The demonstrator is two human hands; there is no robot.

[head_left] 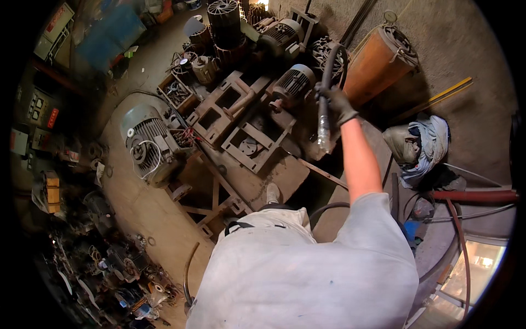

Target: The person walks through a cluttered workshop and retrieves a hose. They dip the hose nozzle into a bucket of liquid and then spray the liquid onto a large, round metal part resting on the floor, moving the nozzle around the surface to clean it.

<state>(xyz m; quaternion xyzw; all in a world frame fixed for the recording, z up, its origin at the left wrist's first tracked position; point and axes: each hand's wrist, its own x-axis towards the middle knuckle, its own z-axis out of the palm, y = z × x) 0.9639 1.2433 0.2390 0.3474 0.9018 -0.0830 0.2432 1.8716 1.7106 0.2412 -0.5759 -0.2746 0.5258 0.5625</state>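
Observation:
My right hand, in a dark glove, is closed around a thick black hose. The hose's lower end is wrapped in shiny silver tape and points down. Above my hand the hose bends over in a loop beside an orange-brown cylinder. To the left of my hand stands a small ribbed electric motor, apart from it. My left hand is out of the picture.
Steel frames lie ahead of my foot. A large grey motor stands to the left. On the right are a cloth-draped bucket, a red pipe and hoses. Machine parts clutter the lower left.

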